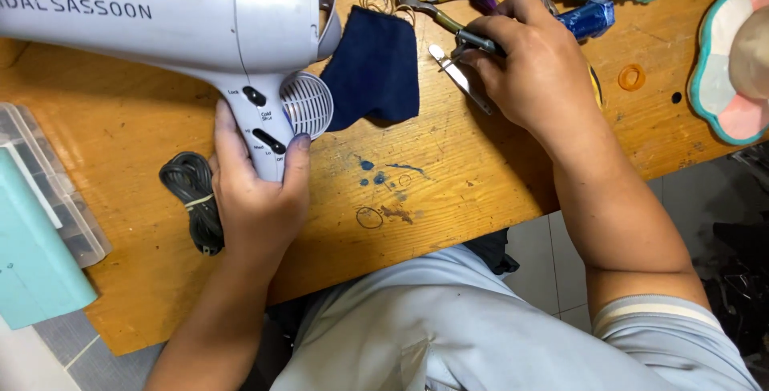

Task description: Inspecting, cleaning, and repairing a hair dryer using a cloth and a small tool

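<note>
1. The left hand (255,191) is wrapped closed around the handle of a pale grey hair dryer (200,22), thumb lying by its black switches, forearm rising from the lower frame edge.
2. The dryer's barrel lies level over the wooden table (448,175), its mouth just beside a dark blue cloth (376,66).
3. The right hand (533,66) is curled shut, apparently pinching a slim metal tool (458,78), though its fingers hide the grip.
4. Green-handled pliers (432,2) lie near that hand.
</note>
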